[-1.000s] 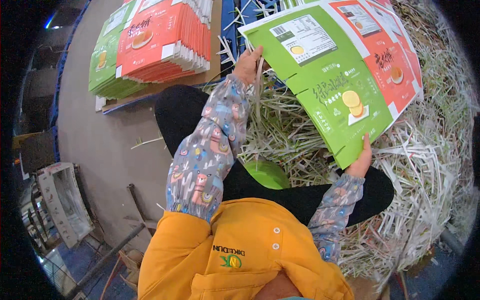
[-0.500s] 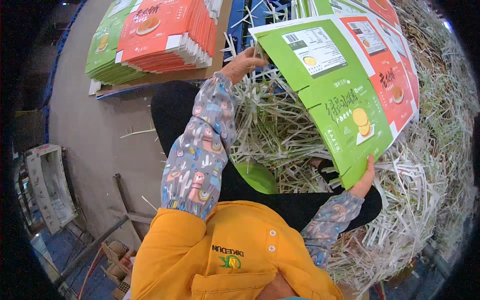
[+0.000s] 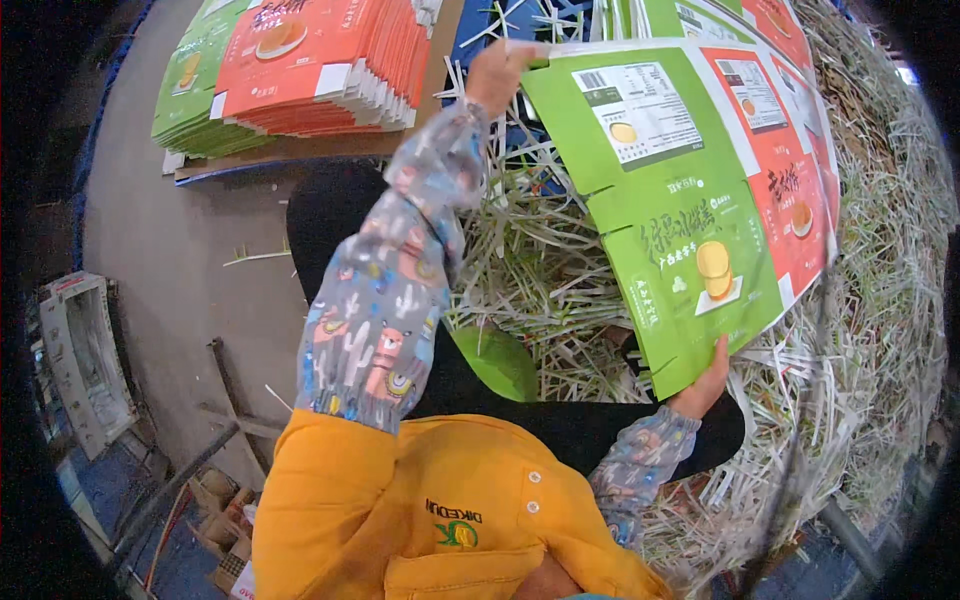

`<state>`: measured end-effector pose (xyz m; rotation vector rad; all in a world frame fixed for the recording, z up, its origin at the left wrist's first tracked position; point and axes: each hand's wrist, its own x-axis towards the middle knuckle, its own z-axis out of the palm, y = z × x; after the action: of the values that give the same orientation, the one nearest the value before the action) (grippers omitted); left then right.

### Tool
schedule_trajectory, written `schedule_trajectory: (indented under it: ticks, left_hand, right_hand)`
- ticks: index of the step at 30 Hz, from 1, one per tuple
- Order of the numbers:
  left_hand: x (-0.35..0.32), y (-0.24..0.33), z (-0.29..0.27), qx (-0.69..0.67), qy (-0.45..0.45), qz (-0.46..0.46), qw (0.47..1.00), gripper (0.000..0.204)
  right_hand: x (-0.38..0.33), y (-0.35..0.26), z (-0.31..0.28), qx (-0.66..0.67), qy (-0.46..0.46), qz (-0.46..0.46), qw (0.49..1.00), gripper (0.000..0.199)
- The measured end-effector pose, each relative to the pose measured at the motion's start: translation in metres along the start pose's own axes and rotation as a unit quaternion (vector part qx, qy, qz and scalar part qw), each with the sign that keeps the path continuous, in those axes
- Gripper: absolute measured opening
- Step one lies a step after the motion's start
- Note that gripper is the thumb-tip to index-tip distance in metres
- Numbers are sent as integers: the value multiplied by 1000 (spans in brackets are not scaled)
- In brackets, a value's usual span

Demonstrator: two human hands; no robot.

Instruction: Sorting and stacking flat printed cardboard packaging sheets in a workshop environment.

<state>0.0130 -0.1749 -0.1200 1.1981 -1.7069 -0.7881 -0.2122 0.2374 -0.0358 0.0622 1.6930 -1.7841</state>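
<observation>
Printed cardboard sheets (image 3: 690, 215) with green and red panels lie slanted over my lap, several layers showing at the right. My right hand (image 3: 705, 385) grips the near edge, thumb on top, the other fingers hidden beneath. At the far left corner my left hand (image 3: 498, 75) is closed on the sheet's edge, its fingers partly blurred. Slits show along the green panel's left edge. Loose white and green paper strips (image 3: 530, 235) lie under and beside the sheets. Both forearms wear patterned grey sleeve covers.
At the far left, a stack of red printed cardboard (image 3: 330, 90) stands beside a green stack (image 3: 205, 135). Shredded strips heap up on the right (image 3: 870, 290). An open white box (image 3: 85, 345) and a metal bar (image 3: 180, 490) are at the left.
My left hand has moved away from me, up along the sheet's left edge to its far corner. My right hand keeps its grip, while the sheet's near end has shifted slightly left.
</observation>
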Motion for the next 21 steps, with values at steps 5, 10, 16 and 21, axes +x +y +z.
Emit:
schedule_trajectory:
  ticks: [5,10,16,21]
  left_hand:
    - [77,-70,-55,-255,-105,198,940,28]
    - [22,27,-15,11,-8,-31,999,59]
    - [-50,67,-35,-12,234,23,972,16]
    - [-159,121,-20,-145,71,-96,982,13]
  right_hand:
    - [-18,-30,2,123,-115,112,979,42]
    - [-6,-28,-17,138,-30,33,989,43]
    - [-9,-25,0,144,-89,14,985,41]
    - [-17,-23,4,130,-80,52,987,42]
